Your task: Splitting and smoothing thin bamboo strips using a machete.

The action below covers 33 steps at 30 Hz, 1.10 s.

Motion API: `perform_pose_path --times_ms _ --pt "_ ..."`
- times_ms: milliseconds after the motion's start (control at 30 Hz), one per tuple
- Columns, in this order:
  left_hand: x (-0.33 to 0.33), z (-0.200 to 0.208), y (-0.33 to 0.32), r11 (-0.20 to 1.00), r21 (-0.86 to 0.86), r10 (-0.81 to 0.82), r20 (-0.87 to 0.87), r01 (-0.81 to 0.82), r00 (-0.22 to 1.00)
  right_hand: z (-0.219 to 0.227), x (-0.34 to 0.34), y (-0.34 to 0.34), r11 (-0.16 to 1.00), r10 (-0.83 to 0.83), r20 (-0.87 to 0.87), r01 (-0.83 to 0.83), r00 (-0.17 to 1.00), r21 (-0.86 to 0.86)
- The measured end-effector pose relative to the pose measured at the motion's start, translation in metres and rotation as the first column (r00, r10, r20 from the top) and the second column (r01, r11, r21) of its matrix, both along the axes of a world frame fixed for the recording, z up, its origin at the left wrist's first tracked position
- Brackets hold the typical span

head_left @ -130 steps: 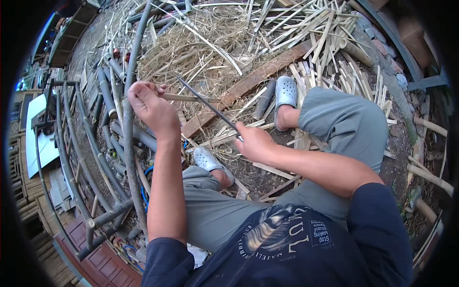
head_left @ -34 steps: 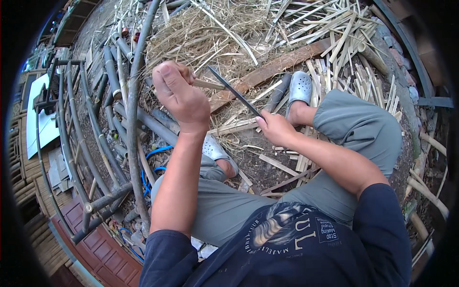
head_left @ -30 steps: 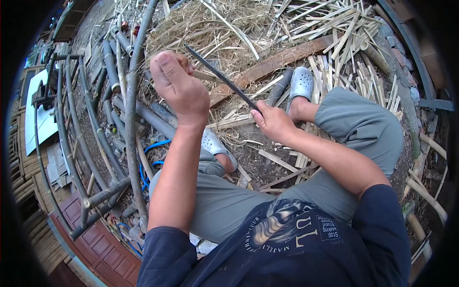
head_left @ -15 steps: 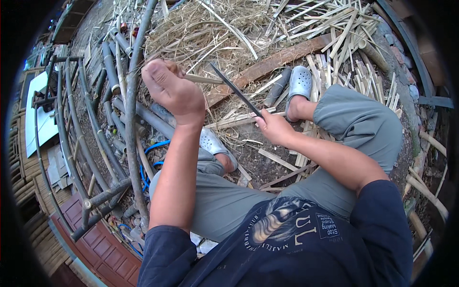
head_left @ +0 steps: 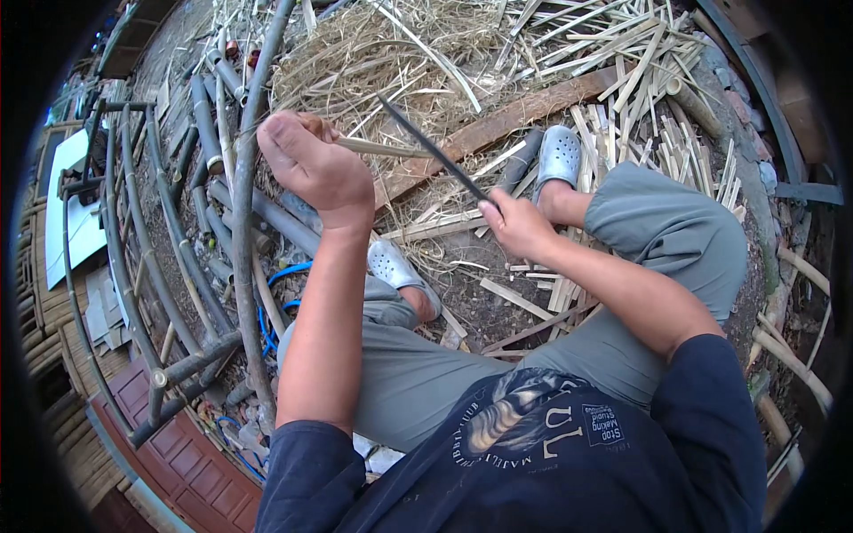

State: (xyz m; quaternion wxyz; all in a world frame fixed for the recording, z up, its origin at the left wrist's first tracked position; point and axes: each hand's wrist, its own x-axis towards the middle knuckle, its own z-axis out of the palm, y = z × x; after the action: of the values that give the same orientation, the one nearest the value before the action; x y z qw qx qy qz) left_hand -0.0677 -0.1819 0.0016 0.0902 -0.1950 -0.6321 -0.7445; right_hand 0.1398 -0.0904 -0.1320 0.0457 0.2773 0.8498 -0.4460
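Raised in front of me, my left hand (head_left: 322,171) is closed around a thin bamboo strip (head_left: 384,147), whose end sticks out to the right. My right hand (head_left: 517,227) grips a long dark knife (head_left: 435,153) by its handle, which the fingers hide. The blade slants up and to the left, its tip above the strip. Blade and strip overlap in this view; whether they touch I cannot tell. Below them are my feet in pale clogs (head_left: 558,153), set apart on the ground.
A reddish-brown plank (head_left: 498,129) lies beyond my hands among curly shavings (head_left: 346,62). Split bamboo strips (head_left: 657,53) are heaped at the far right. Bamboo poles (head_left: 242,213) and a bamboo frame (head_left: 191,364) stand at left, near a blue hose (head_left: 289,271).
My right hand has shifted slightly right and down, and the knife tip has moved up and left. My left hand has drifted a little left with the bamboo strip.
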Motion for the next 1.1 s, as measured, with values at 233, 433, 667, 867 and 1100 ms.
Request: perform_pose_path --times_ms 233,433,667,867,1100 --pt "-0.005 -0.006 0.001 0.998 0.009 -0.055 -0.062 0.056 0.997 -0.022 0.015 -0.001 0.995 0.099 0.139 -0.100 0.985 -0.002" --pt "-0.003 0.001 0.001 1.000 -0.015 -0.016 -0.033 0.016 0.999 0.015 -0.001 0.006 1.000 -0.004 -0.034 0.004 0.999 0.002" --pt "-0.005 -0.002 0.002 0.997 0.016 -0.072 -0.049 0.073 0.996 -0.024 0.018 0.001 0.995 0.066 0.145 -0.076 0.987 0.067" --pt "-0.006 0.004 0.001 0.999 -0.045 -0.016 -0.042 0.014 0.999 0.014 0.001 0.010 0.989 0.041 -0.084 -0.029 0.996 0.145" --pt "-0.007 0.002 0.006 0.999 -0.026 -0.041 -0.049 0.039 0.998 -0.008 0.010 0.010 0.993 0.092 0.239 -0.108 0.967 0.056"
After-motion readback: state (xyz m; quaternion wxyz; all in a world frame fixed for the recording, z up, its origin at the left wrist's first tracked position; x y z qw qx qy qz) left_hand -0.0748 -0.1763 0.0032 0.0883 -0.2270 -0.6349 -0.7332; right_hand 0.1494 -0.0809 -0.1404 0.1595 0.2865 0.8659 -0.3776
